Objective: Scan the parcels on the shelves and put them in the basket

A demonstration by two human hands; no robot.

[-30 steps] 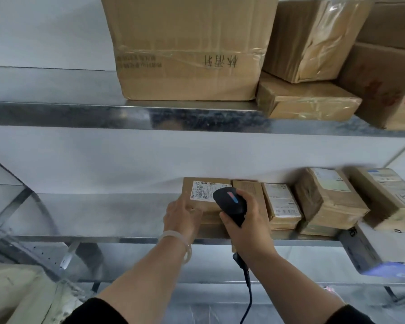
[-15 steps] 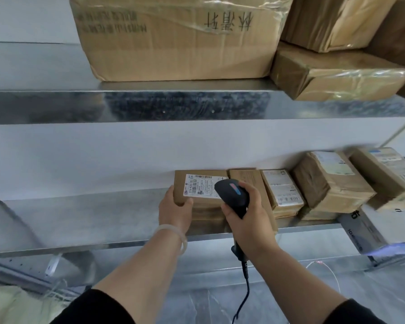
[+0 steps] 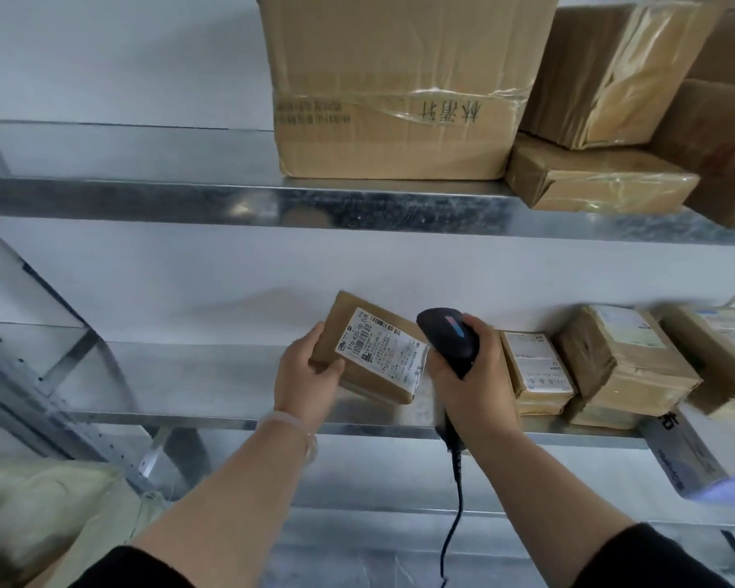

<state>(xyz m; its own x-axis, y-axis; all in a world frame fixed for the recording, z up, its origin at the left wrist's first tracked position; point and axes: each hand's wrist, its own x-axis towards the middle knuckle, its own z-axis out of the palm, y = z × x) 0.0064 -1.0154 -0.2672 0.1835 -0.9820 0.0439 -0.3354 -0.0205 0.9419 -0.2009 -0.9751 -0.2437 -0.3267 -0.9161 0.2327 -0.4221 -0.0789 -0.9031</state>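
The left hand [image 3: 310,375] grips a tilted, labelled parcel [image 3: 368,354] above the lower shelf [image 3: 166,375]; the right hand [image 3: 472,384] clasps a black scanner [image 3: 448,339] just beside it.

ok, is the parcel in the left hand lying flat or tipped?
Tipped: left hand grips the parcel at a slant, its far corner raised.

Soft even light, glare on upper shelf [image 3: 247,205] edge, motion blur w/ wide-angle bending at edges.
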